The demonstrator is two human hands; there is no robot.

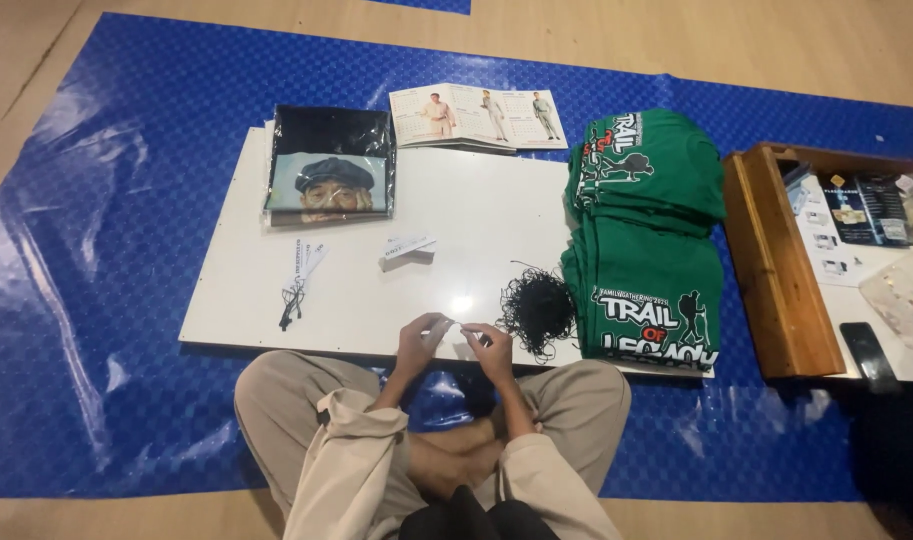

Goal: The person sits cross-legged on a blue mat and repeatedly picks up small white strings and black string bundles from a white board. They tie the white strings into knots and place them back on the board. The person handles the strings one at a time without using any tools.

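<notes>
I sit cross-legged at the near edge of a white board [476, 215] lying on a blue mat. My left hand [423, 337] and my right hand [491, 345] meet over that edge, both pinching a small white paper tag [458, 331] between the fingertips. A tangled bundle of black strings [537, 305] lies just right of my right hand. A short stack of white tags [408, 248] rests further up the board. Another tag with a black string [301, 274] lies to the left.
Two stacks of folded green printed shirts [648, 235] sit at the board's right end. A bagged black printed shirt [330, 165] and an open booklet [477, 117] lie at the far side. A wooden tray [776, 265] with papers and a dark phone [868, 355] stands right.
</notes>
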